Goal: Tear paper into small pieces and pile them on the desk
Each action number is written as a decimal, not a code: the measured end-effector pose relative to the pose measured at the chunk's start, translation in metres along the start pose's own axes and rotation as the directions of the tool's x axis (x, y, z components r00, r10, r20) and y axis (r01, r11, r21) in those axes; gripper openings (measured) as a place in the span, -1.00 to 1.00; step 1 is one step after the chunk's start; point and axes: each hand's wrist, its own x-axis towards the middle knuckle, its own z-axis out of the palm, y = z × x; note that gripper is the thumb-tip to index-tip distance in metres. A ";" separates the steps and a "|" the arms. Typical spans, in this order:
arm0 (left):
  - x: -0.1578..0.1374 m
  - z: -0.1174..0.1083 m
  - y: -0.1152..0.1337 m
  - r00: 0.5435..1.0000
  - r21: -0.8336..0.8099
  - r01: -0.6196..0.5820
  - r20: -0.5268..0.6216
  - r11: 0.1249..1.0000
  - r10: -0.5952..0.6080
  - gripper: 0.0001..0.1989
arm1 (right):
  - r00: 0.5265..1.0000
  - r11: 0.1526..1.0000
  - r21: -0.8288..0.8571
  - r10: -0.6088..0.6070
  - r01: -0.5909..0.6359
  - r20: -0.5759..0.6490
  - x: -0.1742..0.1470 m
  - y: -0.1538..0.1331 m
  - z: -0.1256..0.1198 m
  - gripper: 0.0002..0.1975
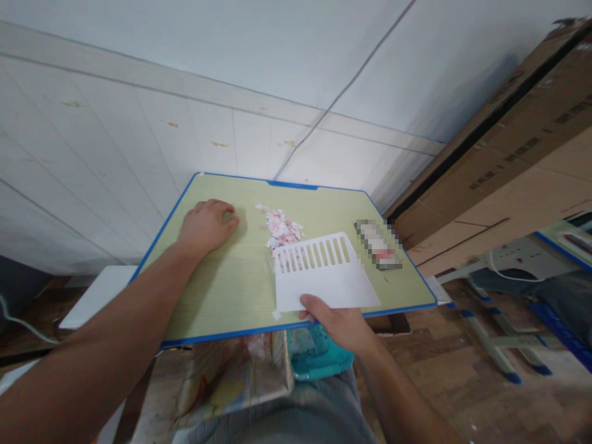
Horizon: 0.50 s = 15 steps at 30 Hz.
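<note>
A white sheet (319, 288) with a row of long slots cut along its far side lies over the middle of the green tabletop (222, 290). My right hand (337, 317) grips its near edge, thumb on top and fingers underneath. Just beyond the sheet is a pile of small pink and white paper pieces (283, 229), and some pink shows through the left slots. My left hand (208, 227) rests on the table left of the pile, fingers loosely curved, thumb apart, and nothing visible in it. A small white scrap (276, 315) sits at the sheet's near left corner.
A blurred-out phone-like object (379, 245) lies on the table's right side. Blue edging (296, 184) borders the tabletop. Large cardboard boxes (509, 142) stand to the right. Below the near edge are a teal basket (321, 364) and a patterned bag (240, 376).
</note>
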 end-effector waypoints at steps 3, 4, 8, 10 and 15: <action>0.000 0.000 0.000 1.000 -0.007 0.000 0.000 1.000 0.000 -0.48 | 1.000 0.998 -0.058 -0.004 0.003 -0.014 0.001 -0.001 -0.006 -0.58; 0.000 0.000 0.000 1.000 -0.011 0.000 -0.003 1.000 0.000 -0.49 | 1.000 0.997 -0.072 -0.001 0.000 -0.025 0.002 -0.002 -0.009 -0.58; -0.001 -0.001 0.002 1.000 -0.015 0.005 0.000 1.000 -0.005 -0.49 | 0.996 0.997 -0.064 0.032 -0.038 -0.087 0.007 0.002 -0.024 -0.64; -0.001 -0.002 0.003 1.000 -0.010 0.011 0.014 1.000 -0.011 -0.48 | 0.993 0.997 -0.031 0.065 -0.068 -0.094 0.009 0.006 -0.029 -0.67; 0.000 -0.003 0.004 0.999 0.005 0.021 0.026 1.000 -0.021 -0.46 | 0.990 0.993 0.078 0.096 -0.088 -0.108 0.011 0.013 -0.031 -0.75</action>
